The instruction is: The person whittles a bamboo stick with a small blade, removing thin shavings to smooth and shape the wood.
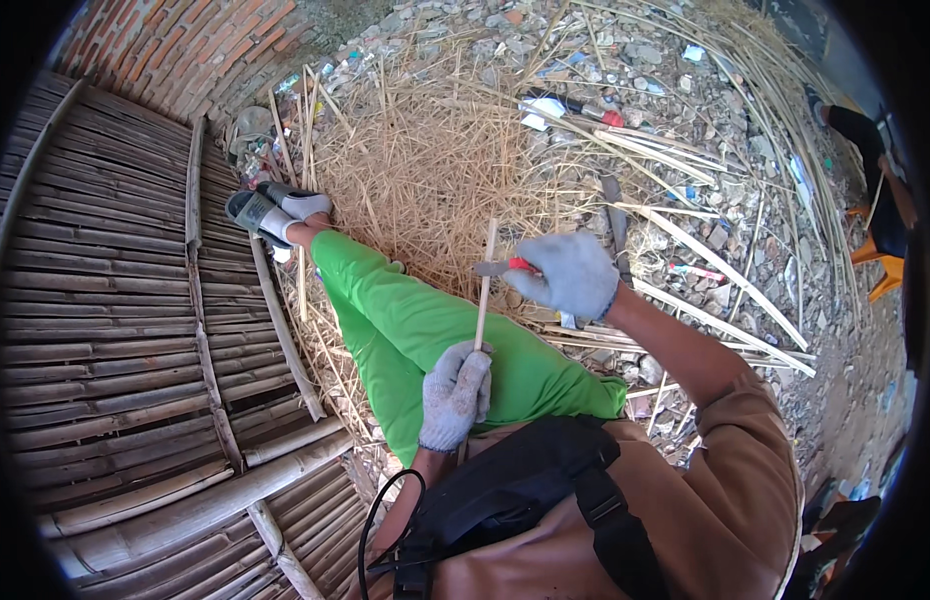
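My gloved left hand [457, 395] is closed round the lower part of a thin pale bamboo strip [487, 280], which points up and away over my green trouser leg. In my gloved right hand [567, 275] is a red-handled knife [495, 268], its short blade lying across the strip near the upper end. Most of the knife's handle is hidden by my fingers. The strip's lower end passes beneath my left hand toward my lap.
A slatted bamboo platform [105, 360] fills the left side. Thin shavings [415, 160] lie in a pile beyond my legs. Long split bamboo strips [725, 265] rest on rubble at the right. A brick wall [185, 50] stands at the far left; another person [890, 190] sits at the right rim.
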Motion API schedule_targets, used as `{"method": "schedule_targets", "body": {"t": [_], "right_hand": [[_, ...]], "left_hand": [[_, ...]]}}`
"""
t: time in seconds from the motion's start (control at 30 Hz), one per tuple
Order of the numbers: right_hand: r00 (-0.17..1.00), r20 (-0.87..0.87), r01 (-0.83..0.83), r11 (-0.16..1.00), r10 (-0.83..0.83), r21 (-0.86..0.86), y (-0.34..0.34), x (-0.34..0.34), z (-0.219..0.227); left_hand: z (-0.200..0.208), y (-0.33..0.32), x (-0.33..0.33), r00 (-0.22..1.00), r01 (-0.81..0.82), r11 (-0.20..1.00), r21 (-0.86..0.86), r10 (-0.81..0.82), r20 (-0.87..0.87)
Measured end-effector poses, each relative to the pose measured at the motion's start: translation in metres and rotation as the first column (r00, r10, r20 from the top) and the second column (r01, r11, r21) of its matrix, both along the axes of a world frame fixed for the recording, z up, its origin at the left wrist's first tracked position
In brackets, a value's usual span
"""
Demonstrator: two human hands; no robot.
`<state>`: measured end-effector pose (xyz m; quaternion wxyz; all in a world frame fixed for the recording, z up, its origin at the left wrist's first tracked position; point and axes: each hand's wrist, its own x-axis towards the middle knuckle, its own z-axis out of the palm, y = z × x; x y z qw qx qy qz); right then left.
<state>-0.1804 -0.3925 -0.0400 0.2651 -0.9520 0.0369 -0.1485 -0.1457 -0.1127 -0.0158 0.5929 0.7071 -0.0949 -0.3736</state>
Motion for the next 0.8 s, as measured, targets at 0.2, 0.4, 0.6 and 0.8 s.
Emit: {"method": "schedule_targets", "body": {"t": [0.2,0.4,0.6,0.8], "right_hand": [[0.932,0.133,0.341,0.940,-0.336,-0.020,-0.091,0.023,-0.034],[0.973,0.015,0.229,0.970,-0.231,0.086,-0.071,0.010,0.002],[0.996,-0.083,0.027,0.988,-0.014,0.150,0.014,-0.002,-0.007],[0.995,-0.095,-0.009,1.000,0.009,-0.001,0.011,-0.001,-0.005]], "left_hand": [[0.003,0.010,-0.007,0.998,0.050,0.998,-0.026,-0.050,-0.036],[-0.004,0.014,-0.005,0.996,-0.019,1.000,0.014,0.020,-0.084],[-0.001,0.003,0.000,0.998,0.024,0.998,0.059,-0.027,0.051],[-0.003,0.001,-0.005,0.973,0.059,0.989,0.133,-0.087,0.214]]}}
